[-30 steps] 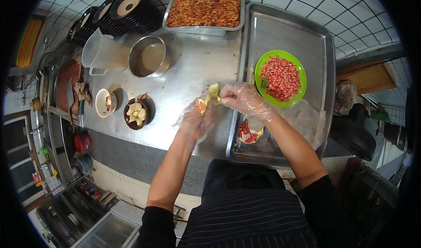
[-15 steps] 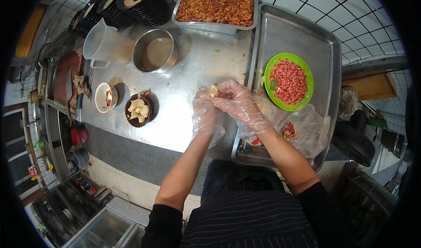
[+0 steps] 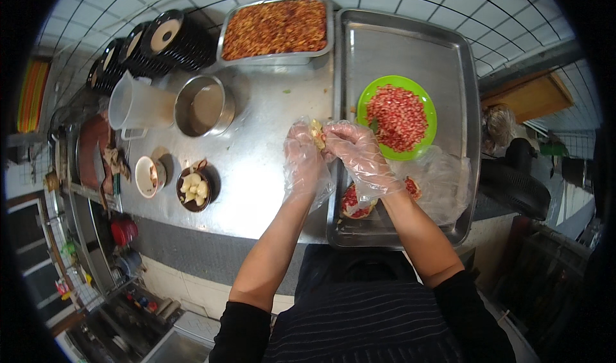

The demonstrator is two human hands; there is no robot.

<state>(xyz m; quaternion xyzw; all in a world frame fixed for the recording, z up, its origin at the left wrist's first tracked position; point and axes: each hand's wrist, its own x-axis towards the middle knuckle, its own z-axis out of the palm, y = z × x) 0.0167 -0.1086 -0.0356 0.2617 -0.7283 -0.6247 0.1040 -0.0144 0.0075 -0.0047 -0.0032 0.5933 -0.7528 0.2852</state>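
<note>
Both hands wear clear plastic gloves and meet over the steel table beside the tray's left edge. Between them is a small yellowish piece of pomegranate (image 3: 317, 132) with some red on it. My left hand (image 3: 303, 146) is closed on its left side. From the right, my right hand (image 3: 353, 146) has its fingers curled against the same piece. A lime-green plate (image 3: 428, 146) heaped with red pomegranate seeds (image 3: 399, 116) lies in the steel tray. Opened pomegranate pieces (image 3: 355, 204) lie in the tray near my right wrist, next to a crumpled clear plastic bag (image 3: 443, 186).
On the left stand a dark bowl of pale chunks (image 3: 194, 190), a white bowl (image 3: 149, 177), a steel pot of cloudy liquid (image 3: 206, 106) and a plastic jug (image 3: 138, 103). Behind are stacked black dishes (image 3: 176, 39) and a pan of reddish-brown food (image 3: 276, 29). A cleaver board (image 3: 92, 148) sits far left.
My view has shifted, so the table things sit further left and lower. The hands have turned the pomegranate piece more upright, and the right hand has drawn slightly aside.
</note>
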